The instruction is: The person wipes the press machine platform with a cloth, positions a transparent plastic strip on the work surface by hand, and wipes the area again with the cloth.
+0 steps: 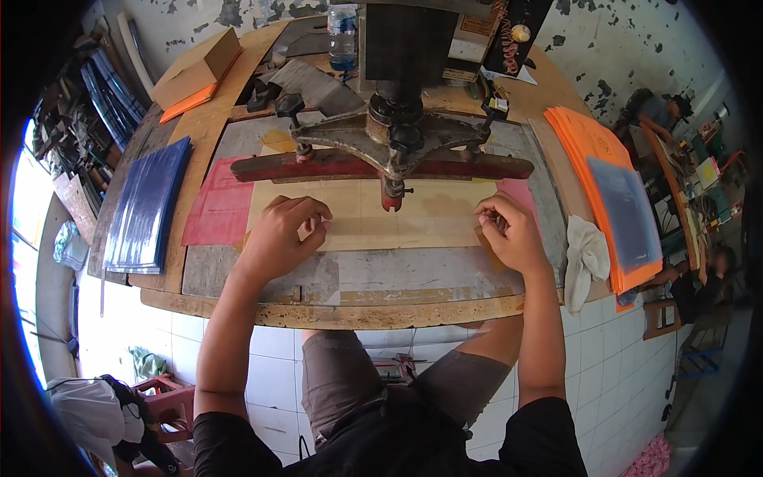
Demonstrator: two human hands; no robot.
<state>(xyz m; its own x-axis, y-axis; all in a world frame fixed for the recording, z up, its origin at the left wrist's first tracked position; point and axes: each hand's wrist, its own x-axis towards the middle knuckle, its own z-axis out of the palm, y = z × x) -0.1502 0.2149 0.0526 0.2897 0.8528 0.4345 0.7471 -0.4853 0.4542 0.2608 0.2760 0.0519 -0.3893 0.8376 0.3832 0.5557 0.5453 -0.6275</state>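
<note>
My left hand (284,234) is closed in a pinch over the left part of the beige board (381,197) on the press bed. Across from it, my right hand (513,232) is also curled, thumb against fingers, above the board's right part. Between them stretches what looks like a clear plastic sheet (401,230), faint and hard to outline, its side edges at my fingertips. Just beyond the hands stands the press head (397,135), with a long red-sided bar (334,167) across it. Pink-red sheets (218,203) lie under the board.
Dark blue plastic sheets (149,211) are stacked at the left. Orange folders (588,151) with a bluish clear sheet (616,211) lie right, beside a white cloth (586,258). A cardboard box (195,67) and water bottle (342,36) stand behind. Another person (664,115) sits far right.
</note>
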